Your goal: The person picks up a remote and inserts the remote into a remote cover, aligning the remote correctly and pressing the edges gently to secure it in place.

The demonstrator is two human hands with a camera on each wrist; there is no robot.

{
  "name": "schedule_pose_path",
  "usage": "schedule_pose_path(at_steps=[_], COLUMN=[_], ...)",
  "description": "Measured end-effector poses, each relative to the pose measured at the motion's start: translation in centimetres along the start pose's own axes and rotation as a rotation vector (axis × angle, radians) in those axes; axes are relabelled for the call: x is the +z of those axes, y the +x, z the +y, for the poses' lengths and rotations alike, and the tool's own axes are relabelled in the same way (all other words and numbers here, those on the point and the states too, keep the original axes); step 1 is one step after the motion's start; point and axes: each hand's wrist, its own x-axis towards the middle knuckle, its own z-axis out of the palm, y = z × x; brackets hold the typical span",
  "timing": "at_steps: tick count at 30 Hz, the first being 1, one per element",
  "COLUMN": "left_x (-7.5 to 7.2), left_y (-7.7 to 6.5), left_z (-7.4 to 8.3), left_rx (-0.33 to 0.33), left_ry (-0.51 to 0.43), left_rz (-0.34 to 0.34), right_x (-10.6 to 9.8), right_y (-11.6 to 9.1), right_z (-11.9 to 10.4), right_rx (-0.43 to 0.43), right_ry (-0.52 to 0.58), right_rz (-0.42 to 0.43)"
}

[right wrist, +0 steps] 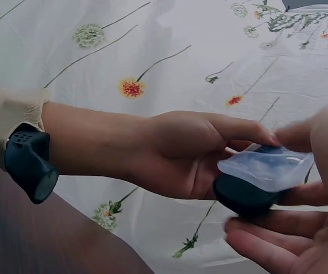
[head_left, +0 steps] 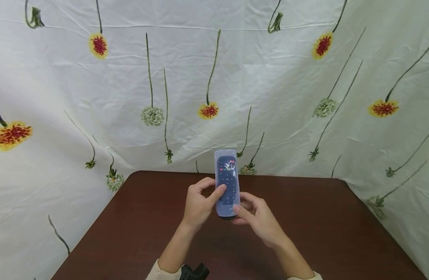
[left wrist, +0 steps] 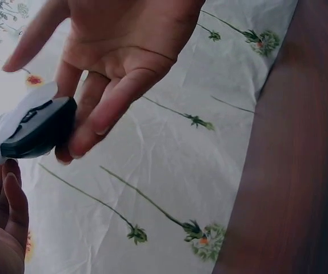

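A dark remote control (head_left: 228, 179) in a translucent, loose cover (head_left: 224, 211) stands nearly upright above the table in the head view. The left hand (head_left: 199, 202) grips its left side, thumb on the buttons and fingers behind. By the lower right corner is the right hand (head_left: 258, 217), its thumb overlapping the cover there. In the left wrist view, the right hand (left wrist: 124, 63) has its thumb raised off and its fingertips right at the remote's bare black end (left wrist: 44, 128). The right wrist view shows the cover's edge (right wrist: 261, 168) standing away from the black body (right wrist: 244, 197).
A dark brown table (head_left: 158, 194) spreads beneath both hands. Behind and beside it hangs a white cloth (head_left: 186, 77) printed with flowers. The left wrist carries a black device (head_left: 195, 272) at the sleeve's cuff.
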Motion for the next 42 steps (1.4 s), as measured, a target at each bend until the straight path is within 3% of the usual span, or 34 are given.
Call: schedule_pose_path(at_steps=[4, 6, 17, 24, 28, 32, 36, 39, 42], left_x=[0.2, 0.2, 0.8, 0.7, 0.3, 0.0, 0.2, 0.7, 1.2], left_y=[0.0, -0.1, -0.2, -0.2, -0.1, -0.2, -0.3, -0.5, -0.7], left_z=[0.1, 0.2, 0.5, 0.3, 0.5, 0.4, 0.2, 0.1, 0.1], left_rx=[0.008, 0.009, 0.007, -0.048, -0.11, -0.193, -0.195, -0.208, -0.277], left_ry=[0.013, 0.017, 0.029, 0.054, 0.063, 0.065, 0.106, 0.073, -0.007], left_rz=[0.001, -0.003, -0.041, -0.078, -0.156, -0.303, -0.434, -0.48, -0.482], right_x=[0.2, 0.3, -0.1, 0.1, 0.0, -0.4, -0.8, -0.9, -0.9], right_y=[0.1, 0.0, 0.0, 0.1, 0.2, 0.2, 0.1, 0.1, 0.1], right_z=[-0.1, -0.3, -0.2, -0.2, -0.5, -0.8, -1.0, -1.1, -1.2], right_rx=[0.027, 0.028, -0.047, -0.063, -0.083, -0.123, -0.158, -0.171, -0.172], right_ry=[-0.021, -0.015, 0.082, 0.064, 0.076, 0.059, 0.027, 0.025, 0.033], right_rz=[0.185, 0.234, 0.189, 0.3, 0.404, 0.503, 0.551, 0.573, 0.591])
